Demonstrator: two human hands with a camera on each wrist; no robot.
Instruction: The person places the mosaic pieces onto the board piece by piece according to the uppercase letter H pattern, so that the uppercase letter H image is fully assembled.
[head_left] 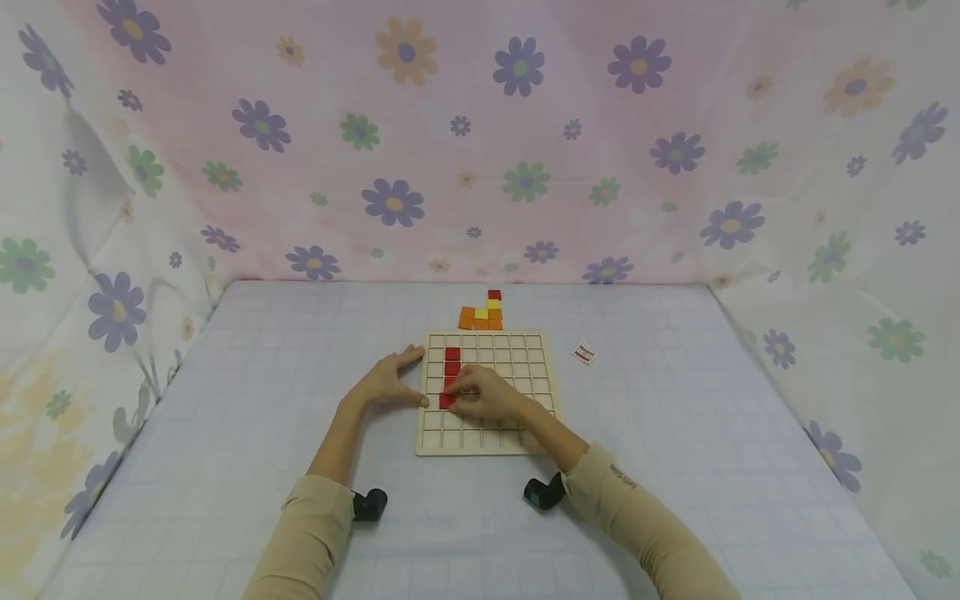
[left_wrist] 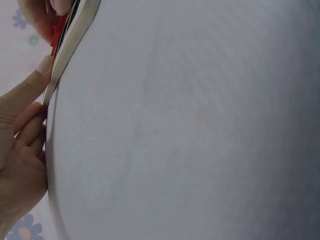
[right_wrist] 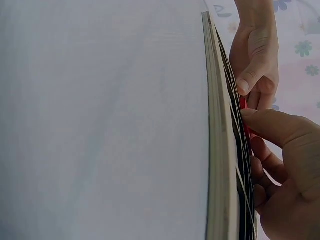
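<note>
A pale wooden grid board (head_left: 480, 453) lies on the table in the head view. My right hand (head_left: 487, 393) reaches over it, thumb and fingers pinching a red square tile (head_left: 446, 402) near the left side. Above that tile, a column of red tiles (head_left: 452, 354) sits in the grid, its lower part partly covered by my fingers. Along the board's left edge rests my left hand (head_left: 386, 379), thumb and fingers spread and touching the rim. From the right wrist side, the pinched tile's red edge (right_wrist: 243, 103) shows close over the board by my right thumb.
Behind the board lies a cluster of orange tiles (head_left: 481, 324), yellow tiles (head_left: 492, 305) and one red tile (head_left: 494, 294). A small patterned card (head_left: 584, 353) is to the right of the board. Black wrist cameras (head_left: 543, 493) hang beside both sleeves. A flowered curtain (head_left: 465, 150) surrounds the table.
</note>
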